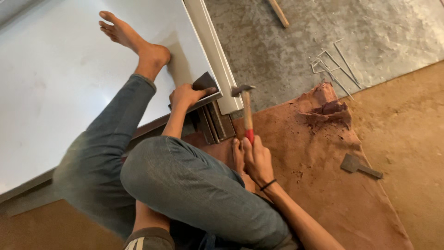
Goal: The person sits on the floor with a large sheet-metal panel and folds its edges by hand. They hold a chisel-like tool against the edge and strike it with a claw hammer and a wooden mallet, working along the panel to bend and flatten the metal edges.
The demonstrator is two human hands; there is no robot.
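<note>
My right hand [257, 159] grips the red-ended wooden handle of a hammer [246, 111], whose steel head hangs just beside the corner of a white sheet-metal panel [60, 69]. My left hand [185, 96] presses a small dark block [204, 82] against that panel's folded corner edge. Under the corner lie several stacked dark metal bars [217, 122]. My bare left foot [134, 41] rests on the panel, and my knees in grey jeans fill the foreground.
A reddish-brown cloth [323, 185] covers the floor to the right, bunched into a heap [326, 109]. A flat scraper-like tool [360, 166] lies on it. Bent wire rods [335, 65] and a wooden stick [279, 12] lie on bare concrete beyond.
</note>
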